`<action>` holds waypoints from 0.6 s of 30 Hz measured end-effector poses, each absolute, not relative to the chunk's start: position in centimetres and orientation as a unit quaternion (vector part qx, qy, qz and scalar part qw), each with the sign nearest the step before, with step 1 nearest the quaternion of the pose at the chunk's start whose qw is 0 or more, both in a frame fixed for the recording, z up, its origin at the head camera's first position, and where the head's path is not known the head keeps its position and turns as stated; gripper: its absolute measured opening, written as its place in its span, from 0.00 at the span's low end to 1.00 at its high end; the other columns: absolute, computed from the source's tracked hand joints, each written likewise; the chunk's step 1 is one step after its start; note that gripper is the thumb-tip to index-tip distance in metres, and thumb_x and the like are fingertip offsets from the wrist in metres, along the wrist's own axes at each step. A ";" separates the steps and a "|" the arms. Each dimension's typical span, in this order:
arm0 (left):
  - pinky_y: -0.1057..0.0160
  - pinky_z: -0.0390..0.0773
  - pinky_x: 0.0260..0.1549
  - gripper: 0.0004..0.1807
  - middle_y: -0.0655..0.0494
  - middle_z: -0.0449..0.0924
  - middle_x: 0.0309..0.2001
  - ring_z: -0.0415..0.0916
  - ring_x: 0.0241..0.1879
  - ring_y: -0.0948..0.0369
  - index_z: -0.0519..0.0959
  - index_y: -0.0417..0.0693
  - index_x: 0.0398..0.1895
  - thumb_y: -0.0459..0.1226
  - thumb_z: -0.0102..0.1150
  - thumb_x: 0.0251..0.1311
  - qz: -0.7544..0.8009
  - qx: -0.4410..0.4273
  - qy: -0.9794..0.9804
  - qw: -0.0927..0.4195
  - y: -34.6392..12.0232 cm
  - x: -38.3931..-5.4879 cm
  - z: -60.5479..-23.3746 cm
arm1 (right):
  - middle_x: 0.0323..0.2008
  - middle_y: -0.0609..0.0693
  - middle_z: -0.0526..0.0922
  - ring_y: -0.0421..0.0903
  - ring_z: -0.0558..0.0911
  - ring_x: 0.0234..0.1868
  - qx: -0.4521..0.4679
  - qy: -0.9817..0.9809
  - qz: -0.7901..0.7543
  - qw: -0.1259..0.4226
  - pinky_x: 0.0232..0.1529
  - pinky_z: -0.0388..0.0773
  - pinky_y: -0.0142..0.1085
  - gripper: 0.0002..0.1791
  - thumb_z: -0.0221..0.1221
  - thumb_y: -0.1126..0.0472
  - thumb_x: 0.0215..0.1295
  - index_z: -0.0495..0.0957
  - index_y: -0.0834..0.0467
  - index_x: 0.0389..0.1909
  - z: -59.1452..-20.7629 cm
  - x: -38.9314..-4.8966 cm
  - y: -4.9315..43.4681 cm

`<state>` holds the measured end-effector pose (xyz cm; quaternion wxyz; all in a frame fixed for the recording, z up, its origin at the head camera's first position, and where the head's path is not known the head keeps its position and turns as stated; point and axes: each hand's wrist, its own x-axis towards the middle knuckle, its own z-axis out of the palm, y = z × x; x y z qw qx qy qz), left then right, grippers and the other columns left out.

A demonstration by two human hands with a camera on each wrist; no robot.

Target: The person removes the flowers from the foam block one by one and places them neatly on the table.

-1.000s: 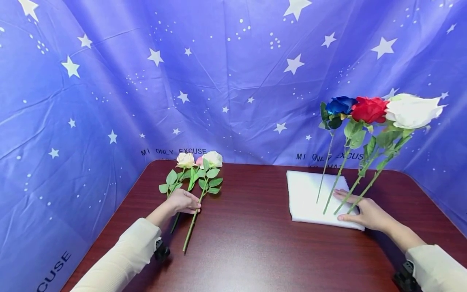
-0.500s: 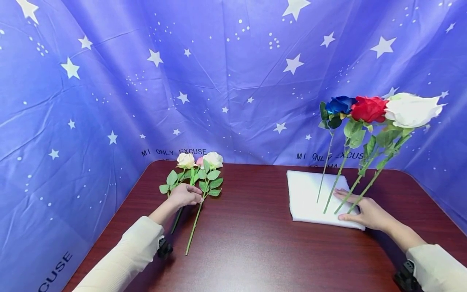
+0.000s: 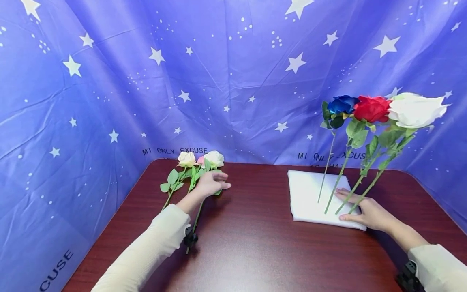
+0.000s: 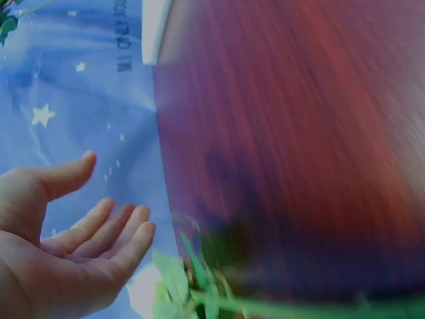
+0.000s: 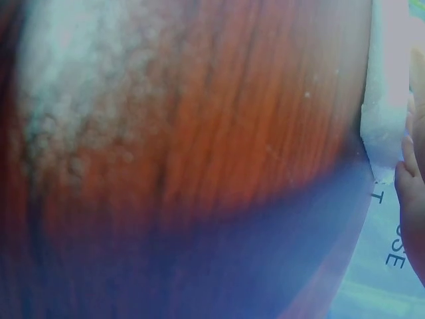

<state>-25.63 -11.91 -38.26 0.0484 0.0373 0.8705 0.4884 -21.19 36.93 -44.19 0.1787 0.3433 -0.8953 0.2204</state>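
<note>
My left hand (image 3: 210, 184) is over the lying roses on the left, fingers parted and holding nothing. In the left wrist view its palm (image 4: 66, 266) and loosely spread fingers show, with leaves (image 4: 176, 276) and a green stem below. The roses are a cream one (image 3: 187, 159), a pink one (image 3: 201, 161) mostly hidden, and a white one (image 3: 214, 158) whose stem passes under my wrist. My right hand (image 3: 373, 214) rests on the right edge of a white foam block (image 3: 304, 194), thumb and fingers spread around the stems standing there. The right wrist view catches only part of this hand (image 5: 413, 199).
Rising from the foam and leaning right are a blue rose (image 3: 343, 104), a red rose (image 3: 372, 108) and a large white rose (image 3: 417, 110). The dark red table (image 3: 251, 227) meets a blue star-patterned cloth (image 3: 226, 81) behind and at the sides.
My left hand has left the white rose's stem and moved up and right over its leaves, fingers spreading. That stem shifted slightly right earlier. The right hand has stayed on the foam.
</note>
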 end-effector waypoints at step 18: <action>0.48 0.76 0.61 0.20 0.46 0.81 0.56 0.79 0.55 0.57 0.79 0.42 0.55 0.37 0.63 0.60 0.665 0.089 0.733 0.113 0.4 -29.2 -39.0 | 0.66 0.22 0.57 0.11 0.52 0.66 0.345 -0.894 0.224 0.180 0.60 0.49 0.04 0.41 0.76 0.58 0.37 0.76 0.59 0.60 -44.2 -21.3 36.9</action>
